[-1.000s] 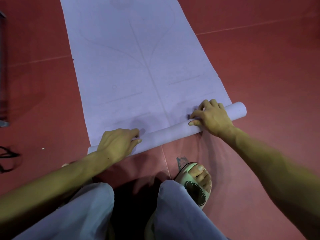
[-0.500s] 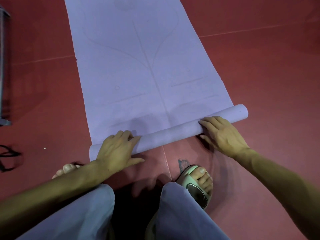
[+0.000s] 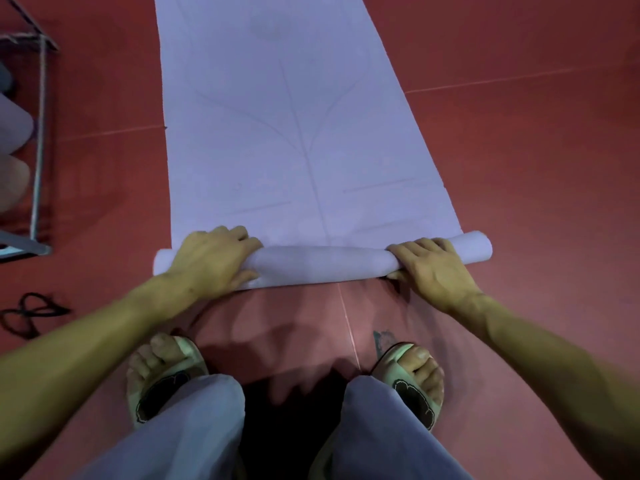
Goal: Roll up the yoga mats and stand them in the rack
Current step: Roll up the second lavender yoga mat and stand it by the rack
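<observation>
The yoga mat lies flat on the red floor, extending straight away from the person. Its near end is wound into a slim roll whose long axis runs left to right, square to the unrolled length.

Left hand: draped over the roll near its left end, fingers curled over the top, grasping the roll. Right hand: placed near the right end, fingers curled over the top and thumb tucked beneath, likewise grasping the roll. A short stub of roll projects past each hand.

The remaining flat mat lies directly beyond both grips, so the coming move should be a forward push perpendicular to the roll axis. Both hands sit about equally far forward (uneven pressure would probably make the roll wind crooked).

The rack stands at the far left, well apart from the roll, with rolled mats already in it. Most of the mat is not yet rolled.
</observation>
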A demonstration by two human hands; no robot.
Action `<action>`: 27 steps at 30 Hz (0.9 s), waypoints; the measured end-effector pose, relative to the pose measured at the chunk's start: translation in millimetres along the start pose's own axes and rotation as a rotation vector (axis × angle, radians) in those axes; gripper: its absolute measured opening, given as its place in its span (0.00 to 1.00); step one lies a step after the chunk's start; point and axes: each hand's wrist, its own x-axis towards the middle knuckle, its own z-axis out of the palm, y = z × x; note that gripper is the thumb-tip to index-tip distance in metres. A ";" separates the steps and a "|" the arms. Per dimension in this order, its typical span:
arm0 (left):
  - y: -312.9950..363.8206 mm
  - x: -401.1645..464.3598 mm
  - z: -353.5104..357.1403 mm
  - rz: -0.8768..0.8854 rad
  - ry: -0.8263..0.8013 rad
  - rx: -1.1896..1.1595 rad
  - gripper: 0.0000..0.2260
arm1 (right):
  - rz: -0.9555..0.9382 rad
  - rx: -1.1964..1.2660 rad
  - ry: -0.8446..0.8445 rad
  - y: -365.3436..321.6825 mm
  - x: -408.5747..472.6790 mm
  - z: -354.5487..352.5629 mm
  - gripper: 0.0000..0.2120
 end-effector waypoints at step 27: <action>-39.6 -42.7 36.2 -0.339 0.008 -0.311 0.12 | 0.014 0.172 -0.196 -77.5 75.9 -0.3 0.19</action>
